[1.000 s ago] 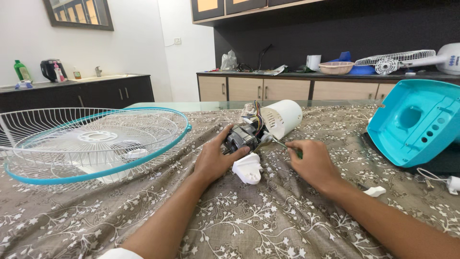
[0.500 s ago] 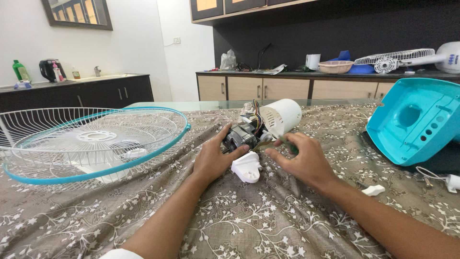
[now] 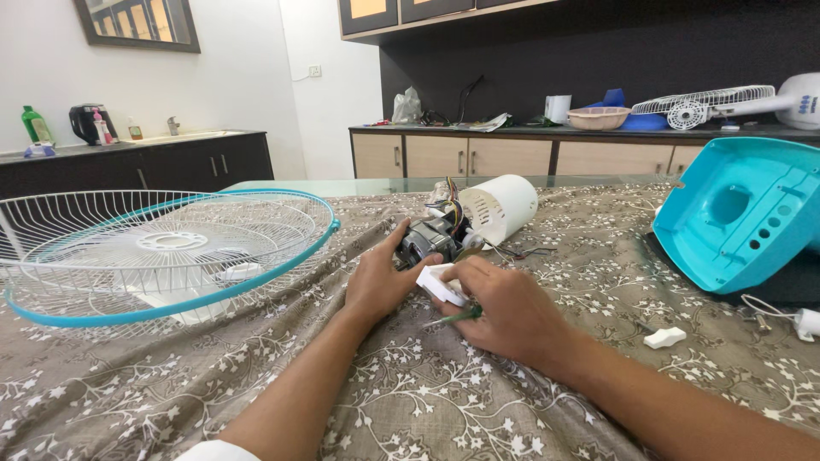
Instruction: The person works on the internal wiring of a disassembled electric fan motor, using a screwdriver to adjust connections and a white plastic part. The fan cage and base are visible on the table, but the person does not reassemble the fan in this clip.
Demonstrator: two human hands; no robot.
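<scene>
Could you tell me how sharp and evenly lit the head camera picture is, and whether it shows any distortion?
Head view: even, soft light and faint shadows under the left hand and right hand; fan motor and fan guard sharp; wide-angle stretch toward the edges; far counter slightly softer.

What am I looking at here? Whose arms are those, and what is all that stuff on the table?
The picture comes from a small camera worn on a person's head, so you see what they see when they look down. The two arms belong to that person. The left hand grips a fan motor with coloured wires, beside its white motor cover. The right hand rests by a small white plastic part and has a thin green-handled tool under its fingers. Everything lies on a table with a flowery grey-brown cloth. To the left sits a round wire fan guard with a blue rim. To the right is a blue fan housing. It looks like a fan taken apart.
</scene>
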